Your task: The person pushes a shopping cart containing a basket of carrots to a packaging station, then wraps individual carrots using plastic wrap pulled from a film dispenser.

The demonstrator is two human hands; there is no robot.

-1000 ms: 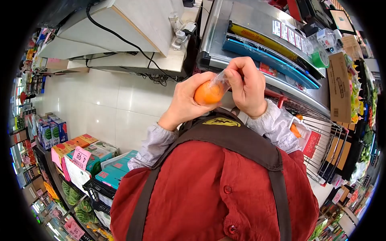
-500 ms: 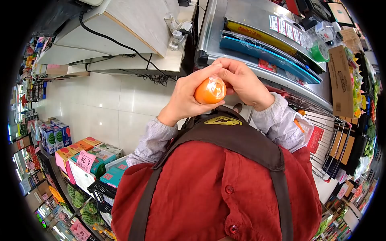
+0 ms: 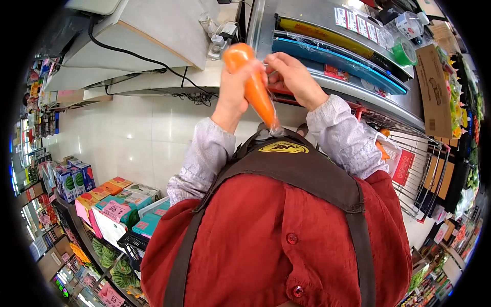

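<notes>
A large orange carrot (image 3: 260, 100), wrapped in clear plastic film, is in my left hand (image 3: 232, 94), whose fingers close round its middle. Its thick end points up and away from me, and its narrow end slants down towards my apron. Loose film gathers at that narrow tip. Just right of the carrot is my right hand (image 3: 296, 77), with thumb and fingers pressed together close to the left fingertips. Whether a bit of film is pinched there I cannot make out.
Ahead lies a metal counter (image 3: 263, 38) with a blue-edged strip (image 3: 337, 64), green tape (image 3: 405, 52) and a plastic bottle (image 3: 411, 24). A wire cart (image 3: 417, 158) stands at right beside a cardboard box (image 3: 433, 97). Boxed goods (image 3: 117, 202) are at left; a cable (image 3: 138, 55) crosses the white cabinet.
The carrot has swung from end-on to lengthwise, showing its full length. My left hand has turned with it, and my right hand has come away from its side.
</notes>
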